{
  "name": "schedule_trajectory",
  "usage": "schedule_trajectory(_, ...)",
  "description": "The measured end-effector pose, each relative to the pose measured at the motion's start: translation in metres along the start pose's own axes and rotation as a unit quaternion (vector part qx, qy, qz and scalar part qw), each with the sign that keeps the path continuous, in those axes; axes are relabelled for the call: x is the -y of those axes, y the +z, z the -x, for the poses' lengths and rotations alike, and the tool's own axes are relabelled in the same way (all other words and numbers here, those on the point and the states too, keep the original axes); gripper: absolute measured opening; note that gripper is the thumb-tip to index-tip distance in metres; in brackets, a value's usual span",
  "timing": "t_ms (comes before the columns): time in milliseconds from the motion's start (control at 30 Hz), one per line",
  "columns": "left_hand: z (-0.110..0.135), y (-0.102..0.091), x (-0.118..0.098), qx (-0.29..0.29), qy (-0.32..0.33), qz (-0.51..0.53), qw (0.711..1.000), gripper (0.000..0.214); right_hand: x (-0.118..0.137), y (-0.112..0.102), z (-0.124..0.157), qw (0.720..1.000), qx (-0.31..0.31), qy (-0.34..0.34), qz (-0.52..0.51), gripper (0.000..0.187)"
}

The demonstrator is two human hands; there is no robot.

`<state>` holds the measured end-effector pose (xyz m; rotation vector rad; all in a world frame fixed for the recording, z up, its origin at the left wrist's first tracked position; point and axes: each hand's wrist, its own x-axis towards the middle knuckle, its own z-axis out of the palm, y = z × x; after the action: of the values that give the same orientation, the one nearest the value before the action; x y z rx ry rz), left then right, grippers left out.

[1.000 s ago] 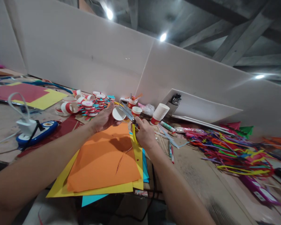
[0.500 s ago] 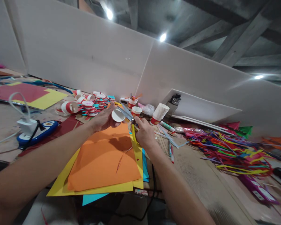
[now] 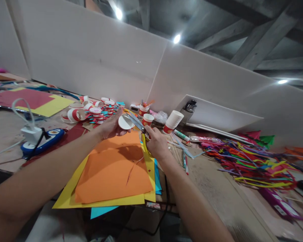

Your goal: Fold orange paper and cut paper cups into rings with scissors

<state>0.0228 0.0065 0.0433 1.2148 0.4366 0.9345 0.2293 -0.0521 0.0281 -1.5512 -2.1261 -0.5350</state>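
My left hand [image 3: 112, 127] is closed on a paper cup piece [image 3: 125, 123], whose round white face is turned toward me. My right hand [image 3: 155, 140] grips yellow-handled scissors [image 3: 136, 122], their blades pointing up and left over the edge of the white piece. Whether the blades touch the paper is hard to make out. Beneath both hands lies orange paper [image 3: 113, 174] on top of yellow paper [image 3: 65, 196] and blue sheets. Just behind the scissors stands a single paper cup [image 3: 147, 119].
A leaning stack of paper cups [image 3: 173, 121] stands beyond my right hand, near a dark-capped bottle [image 3: 188, 112]. Cut red-and-white cup pieces [image 3: 97, 112] crowd the back left. Colourful pipe cleaners [image 3: 255, 164] spread rightward. A blue power strip [image 3: 44, 141] lies at left.
My left hand has turned the cup piece slightly, so its white face now appears more tilted and a little further left. The scissors remain in my right hand against it.
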Motion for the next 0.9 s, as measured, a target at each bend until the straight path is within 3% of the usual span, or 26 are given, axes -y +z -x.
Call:
schedule_trajectory(767, -0.003, -0.022, -0.003, 0.046, -0.079, 0.008, 0.996, 0.079, -0.001, 0.000, 0.002, 1.000, -0.009, -0.021, 0.006, 0.029)
schedule_trajectory(900, -0.003, -0.020, -0.002, 0.018, -0.052, 0.029, 0.998, 0.072, -0.003, 0.002, 0.002, 0.998, -0.027, 0.001, -0.049, 0.027)
